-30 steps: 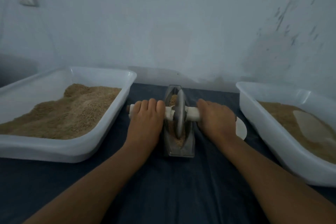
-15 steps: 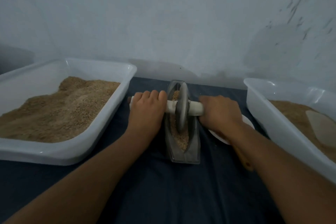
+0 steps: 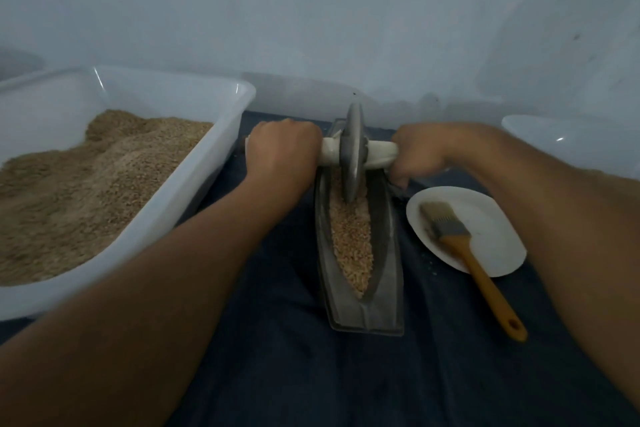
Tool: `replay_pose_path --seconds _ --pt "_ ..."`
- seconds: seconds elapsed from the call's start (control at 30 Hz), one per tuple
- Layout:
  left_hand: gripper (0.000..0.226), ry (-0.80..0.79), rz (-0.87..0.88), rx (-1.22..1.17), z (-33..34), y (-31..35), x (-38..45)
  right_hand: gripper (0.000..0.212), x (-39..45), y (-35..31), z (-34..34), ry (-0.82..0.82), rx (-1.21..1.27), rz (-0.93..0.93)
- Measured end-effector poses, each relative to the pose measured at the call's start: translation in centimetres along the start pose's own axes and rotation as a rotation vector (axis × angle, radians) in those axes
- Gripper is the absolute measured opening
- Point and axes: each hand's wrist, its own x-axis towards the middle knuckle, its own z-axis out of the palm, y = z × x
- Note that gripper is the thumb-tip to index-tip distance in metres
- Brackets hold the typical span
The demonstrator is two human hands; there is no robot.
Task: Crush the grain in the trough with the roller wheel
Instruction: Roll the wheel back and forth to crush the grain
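around roller wheel [image 3: 352, 152] axle, both fists

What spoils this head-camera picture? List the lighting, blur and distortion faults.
Head view: dim, bluish light throughout; motion blur smears the right hand and forearm; wide-angle bending curves the left tub rim; small glare spots sit on both tub rims; the brush, plate and trough grain stay fairly sharp.

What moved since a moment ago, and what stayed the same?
The roller wheel has rolled away from the person, to the far end of the trough, leaving more grain uncovered. The left hand and right hand still grip the white handle. The brush still lies on its plate.
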Motion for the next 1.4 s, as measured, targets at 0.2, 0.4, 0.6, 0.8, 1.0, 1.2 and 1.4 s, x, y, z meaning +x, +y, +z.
replay_pose_path --seconds 0.2,0.4,0.6,0.8,1.0,1.2,1.4 --pt "0.027 0.036 0.039 0.002 -0.2 0.2 -0.8 0.014 -1.4 0.2 1.6 0.144 -0.024 0.005" --pt "0.024 0.201 0.041 -0.021 -0.7 0.4 -4.3 0.017 -4.9 -0.6 4.6 0.554 -0.152 -0.008" --pt "0.011 0.299 0.067 -0.079 -1.4 0.7 -8.4 0.019 -8.6 -1.9 8.6 0.909 -0.146 0.041" --pt "0.020 0.270 0.099 -0.084 -2.3 0.5 -10.9 0.035 -11.3 -3.0 8.8 1.010 -0.185 -0.017" --pt "0.026 0.257 0.115 -0.090 -1.9 0.2 -11.4 0.038 -11.0 -3.0 8.9 1.019 -0.182 -0.006" --pt "0.011 0.271 0.080 -0.058 -1.1 0.5 -8.4 0.022 -8.0 -1.3 7.6 0.720 -0.155 0.063" --pt "0.024 0.159 0.027 0.009 -0.4 0.4 -4.3 0.018 -4.2 -0.5 4.0 0.342 -0.091 0.021"
